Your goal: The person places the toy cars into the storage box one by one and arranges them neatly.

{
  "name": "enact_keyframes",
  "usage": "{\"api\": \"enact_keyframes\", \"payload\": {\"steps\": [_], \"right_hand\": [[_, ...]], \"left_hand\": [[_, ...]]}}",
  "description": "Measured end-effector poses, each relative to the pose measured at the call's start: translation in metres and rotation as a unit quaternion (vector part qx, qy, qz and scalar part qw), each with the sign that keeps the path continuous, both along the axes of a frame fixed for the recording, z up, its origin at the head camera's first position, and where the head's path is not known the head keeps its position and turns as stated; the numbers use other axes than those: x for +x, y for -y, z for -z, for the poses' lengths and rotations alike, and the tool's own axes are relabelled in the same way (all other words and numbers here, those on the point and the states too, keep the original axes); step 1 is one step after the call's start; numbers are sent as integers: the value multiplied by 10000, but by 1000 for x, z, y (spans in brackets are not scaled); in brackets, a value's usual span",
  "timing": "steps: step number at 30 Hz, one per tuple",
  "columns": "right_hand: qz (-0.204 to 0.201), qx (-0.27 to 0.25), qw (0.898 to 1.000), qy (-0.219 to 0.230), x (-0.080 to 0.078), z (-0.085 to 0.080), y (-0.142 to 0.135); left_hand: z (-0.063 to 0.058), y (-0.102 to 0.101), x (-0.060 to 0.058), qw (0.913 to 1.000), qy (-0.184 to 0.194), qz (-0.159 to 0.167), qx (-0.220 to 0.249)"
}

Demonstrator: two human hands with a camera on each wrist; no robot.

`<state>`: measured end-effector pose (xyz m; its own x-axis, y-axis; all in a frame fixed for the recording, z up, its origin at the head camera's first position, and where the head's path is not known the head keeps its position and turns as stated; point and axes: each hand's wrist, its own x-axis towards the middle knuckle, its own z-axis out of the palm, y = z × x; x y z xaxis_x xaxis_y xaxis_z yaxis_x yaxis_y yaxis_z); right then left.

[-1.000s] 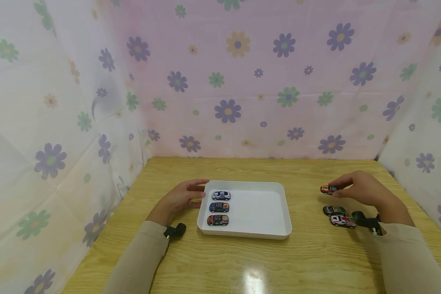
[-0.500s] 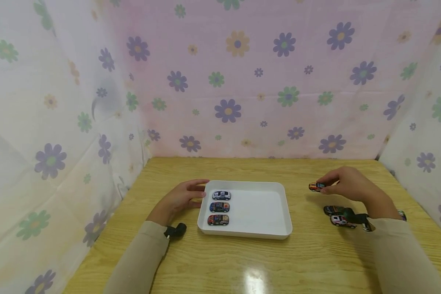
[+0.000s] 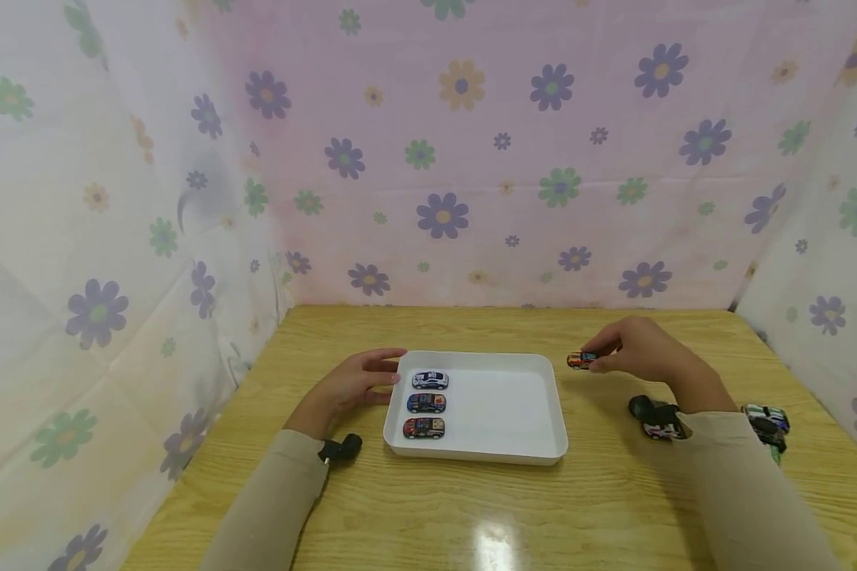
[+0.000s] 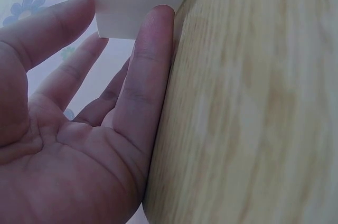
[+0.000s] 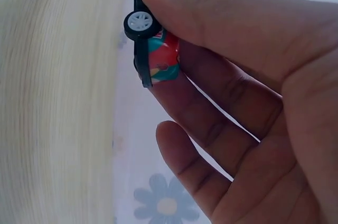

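Observation:
A small red, orange and teal toy car (image 3: 582, 361) is pinched between the thumb and fingers of my right hand (image 3: 639, 349), raised over the table just right of the tray. In the right wrist view the toy car (image 5: 158, 49) shows a black underside and a white-spoked wheel, its front part hidden by the thumb. The white tray (image 3: 503, 456) holds a column of toy cars along its left side: a white one (image 3: 430, 381), a blue one (image 3: 426, 403) and a red-and-black one (image 3: 424, 428). Fingertips of my left hand (image 3: 353, 381) rest against the tray's left wall, fingers fairly straight.
More toy cars lie on the wooden table at the right: a red-and-white car (image 3: 660, 431) partly behind the black wrist camera (image 3: 643, 408), and a cluster with a striped car (image 3: 766, 415) beyond the right sleeve. Flowered cloth (image 3: 471, 159) encloses the table's back and sides.
My right hand has carried the toy car leftward, from above the loose cars to near the tray's right edge. My left hand and the tray have stayed in place.

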<state>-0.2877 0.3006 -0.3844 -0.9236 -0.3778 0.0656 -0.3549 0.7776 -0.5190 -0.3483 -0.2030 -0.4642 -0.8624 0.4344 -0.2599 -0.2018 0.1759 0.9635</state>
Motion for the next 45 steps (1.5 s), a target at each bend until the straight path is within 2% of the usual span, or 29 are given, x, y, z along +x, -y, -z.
{"api": "enact_keyframes", "payload": {"steps": [10, 23, 31, 39, 45], "right_hand": [[-208, -23, 9997, -160, -13, 3, 31], [-375, -249, 9987, 233, -24, 7, 72], [-507, -280, 9981, 221, -26, 10, 94], [-456, -228, 9982, 307, -27, 16, 116], [-406, -188, 9983, 385, -33, 21, 131]], "left_hand": [[1, 1, 0, 10000, -47, 40, 13], [1, 1, 1, 9998, -136, 167, 34], [-1, 1, 1, 9996, -164, 215, 64], [1, 1, 1, 9997, -140, 220, -30], [0, 1, 0, 9996, -173, 199, 45]]}}
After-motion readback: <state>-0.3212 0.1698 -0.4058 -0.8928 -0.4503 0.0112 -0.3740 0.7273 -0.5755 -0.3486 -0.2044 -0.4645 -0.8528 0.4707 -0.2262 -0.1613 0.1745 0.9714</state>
